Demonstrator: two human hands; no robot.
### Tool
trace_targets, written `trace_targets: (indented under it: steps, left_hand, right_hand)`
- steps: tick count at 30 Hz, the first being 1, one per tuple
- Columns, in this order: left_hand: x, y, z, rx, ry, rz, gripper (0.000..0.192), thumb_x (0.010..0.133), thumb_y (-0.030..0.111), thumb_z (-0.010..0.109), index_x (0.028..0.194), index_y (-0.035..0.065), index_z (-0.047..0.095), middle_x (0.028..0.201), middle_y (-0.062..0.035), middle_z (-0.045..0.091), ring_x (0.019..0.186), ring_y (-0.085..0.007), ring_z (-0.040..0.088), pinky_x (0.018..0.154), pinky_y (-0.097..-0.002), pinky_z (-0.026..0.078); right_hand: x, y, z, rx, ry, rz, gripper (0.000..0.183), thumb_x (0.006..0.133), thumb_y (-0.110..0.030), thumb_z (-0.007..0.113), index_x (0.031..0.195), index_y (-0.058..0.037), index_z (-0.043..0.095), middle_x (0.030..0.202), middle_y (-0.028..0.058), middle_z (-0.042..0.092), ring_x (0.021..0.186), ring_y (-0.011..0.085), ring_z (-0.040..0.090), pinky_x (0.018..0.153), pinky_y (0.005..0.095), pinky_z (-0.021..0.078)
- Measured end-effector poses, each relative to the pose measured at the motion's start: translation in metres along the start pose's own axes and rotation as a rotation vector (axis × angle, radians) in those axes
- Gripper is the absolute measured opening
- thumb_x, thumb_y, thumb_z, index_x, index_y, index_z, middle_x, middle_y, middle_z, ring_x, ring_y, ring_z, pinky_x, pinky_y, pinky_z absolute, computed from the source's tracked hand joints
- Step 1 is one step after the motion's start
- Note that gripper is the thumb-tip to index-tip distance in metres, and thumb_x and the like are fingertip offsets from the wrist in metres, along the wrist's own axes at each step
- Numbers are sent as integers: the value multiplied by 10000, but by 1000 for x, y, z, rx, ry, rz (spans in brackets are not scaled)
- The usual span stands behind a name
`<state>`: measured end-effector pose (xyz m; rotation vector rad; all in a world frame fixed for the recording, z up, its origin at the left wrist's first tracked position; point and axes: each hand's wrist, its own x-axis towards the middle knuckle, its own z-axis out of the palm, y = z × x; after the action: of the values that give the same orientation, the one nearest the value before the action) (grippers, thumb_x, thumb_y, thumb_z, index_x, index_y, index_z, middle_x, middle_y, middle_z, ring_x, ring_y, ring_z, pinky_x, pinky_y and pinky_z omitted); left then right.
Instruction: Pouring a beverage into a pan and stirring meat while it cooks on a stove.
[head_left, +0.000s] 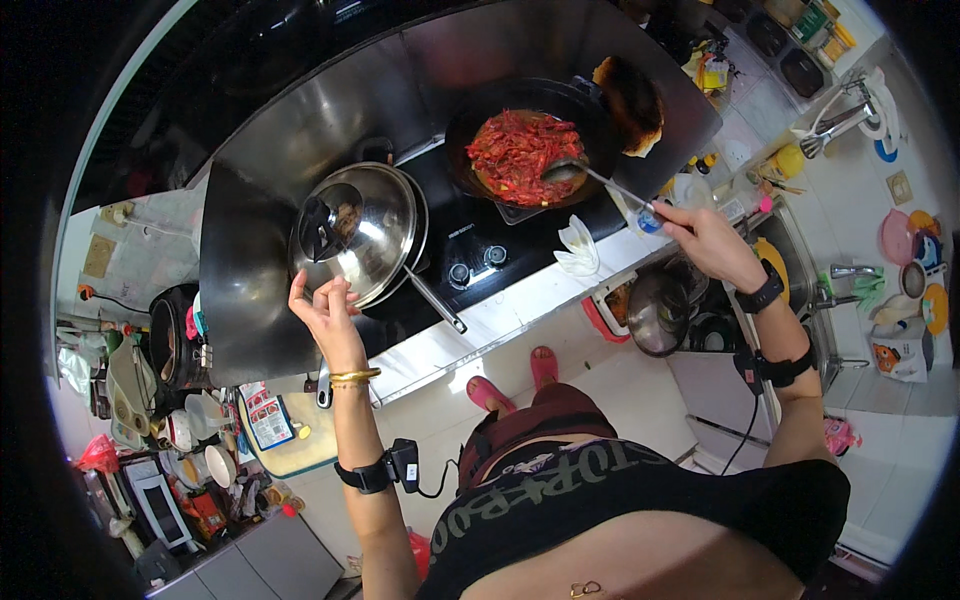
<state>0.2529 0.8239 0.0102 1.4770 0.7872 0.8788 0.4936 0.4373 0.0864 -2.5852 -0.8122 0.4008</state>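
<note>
My right hand (709, 241) grips the handle of a metal cooking ladle (611, 186). Its bowl rests in red chopped food (517, 154), which looks like chillies in an oily sauce, inside a black wok (459, 169) on the right burner. To the left stands a pan under a shiny domed steel lid (386, 232) with a black knob (319, 229). The pan's metal handle (439, 301) points towards me. My left hand (328, 311) is raised at the lid's near edge, fingers apart and holding nothing; whether it touches the lid I cannot tell.
A folded white tissue (577, 247) lies at the front of the black hob (480, 232), near two control knobs. Dark metal splash guards (255, 277) enclose the hob. Beside the wok is a scorched brown-black piece (634, 105). A glass lid (658, 315) and the sink (780, 225) are to the right.
</note>
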Motion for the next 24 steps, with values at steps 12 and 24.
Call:
trace_targets:
  steps: [12, 24]
  left_hand:
    - [-1, 5, -13, 31, 15, 12, 547, 904, 186, 597, 1338, 83, 281, 897, -78, 604, 698, -88, 553, 564, -194, 401]
    - [-2, 8, 2, 12, -1, 6, 555, 905, 198, 597, 1345, 90, 277, 918, -74, 598, 706, -89, 553, 580, -194, 410]
  right_hand:
    - [42, 3, 60, 149, 45, -21, 357, 911, -147, 515, 1241, -14, 541, 916, 258, 637, 789, 361, 632, 727, 389, 477]
    - [101, 7, 101, 345, 159, -59, 407, 923, -202, 525, 1306, -68, 508, 669, 127, 589, 528, 170, 510, 529, 329, 410]
